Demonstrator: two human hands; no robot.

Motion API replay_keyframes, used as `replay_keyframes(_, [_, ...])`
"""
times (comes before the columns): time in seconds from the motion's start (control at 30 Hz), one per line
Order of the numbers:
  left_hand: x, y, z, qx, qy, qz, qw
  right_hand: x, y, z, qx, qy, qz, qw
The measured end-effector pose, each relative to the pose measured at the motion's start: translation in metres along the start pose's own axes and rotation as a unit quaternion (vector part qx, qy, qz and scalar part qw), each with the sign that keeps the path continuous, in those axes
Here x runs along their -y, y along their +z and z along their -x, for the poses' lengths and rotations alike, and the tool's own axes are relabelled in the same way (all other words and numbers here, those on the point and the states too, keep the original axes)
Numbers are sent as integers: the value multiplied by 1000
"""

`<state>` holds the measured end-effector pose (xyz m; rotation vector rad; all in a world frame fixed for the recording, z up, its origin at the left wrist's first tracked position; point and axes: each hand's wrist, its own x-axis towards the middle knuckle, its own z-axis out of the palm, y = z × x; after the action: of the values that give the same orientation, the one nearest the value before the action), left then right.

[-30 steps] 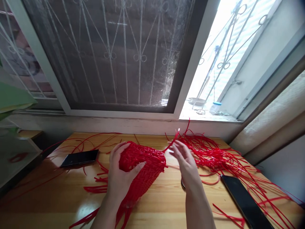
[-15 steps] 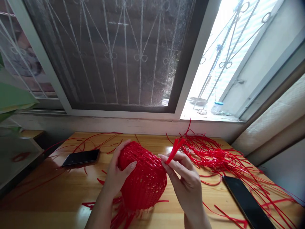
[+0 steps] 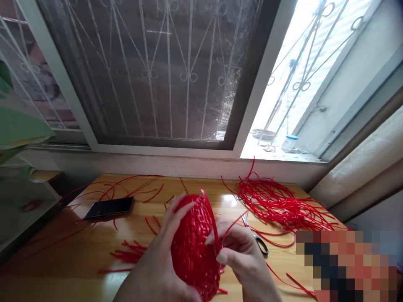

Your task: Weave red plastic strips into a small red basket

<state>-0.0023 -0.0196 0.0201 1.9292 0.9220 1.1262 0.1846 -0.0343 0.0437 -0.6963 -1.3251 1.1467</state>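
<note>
A phone (image 3: 109,208) lies on the table (image 3: 69,268), a jar (image 3: 289,144) on the windowsill (image 3: 252,152).

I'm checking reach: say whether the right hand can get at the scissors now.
Probably yes: the scissors lie close beside the right hand, though it would likely have to release the red strip first.

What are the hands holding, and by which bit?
The left hand clasps the red woven piece by its left side; the right hand pinches a red strip low down.
</note>
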Motion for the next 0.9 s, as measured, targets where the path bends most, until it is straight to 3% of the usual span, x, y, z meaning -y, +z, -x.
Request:
replay_keyframes(0.13, [13,-5,-17,50,76,59,994,-13,1,-2,3,-73,15,997])
replay_keyframes(0.27, [25,-9,-26,35,118,104,987,-37,-18,-11,-101,-165,46,980])
replay_keyframes(0.33, [24,-11,-25,10,128,106,986,-43,-28,-16,-130,-147,86,977])
replay_keyframes(0.53, [22,-12,-21,-51,160,83,982,-58,-32,-33,-97,-67,222,968])
replay_keyframes(0.6, [27,-10,-23,-58,187,56,979,-70,-27,-39,-115,-1,203,972])
replay_keyframes(0.7, [35,-9,-27,-74,231,4,970,-82,-20,-43,-87,70,121,986])
replay_keyframes(0.9, [36,-14,-30,-137,312,27,940,-55,-15,-31,-109,-19,81,991])
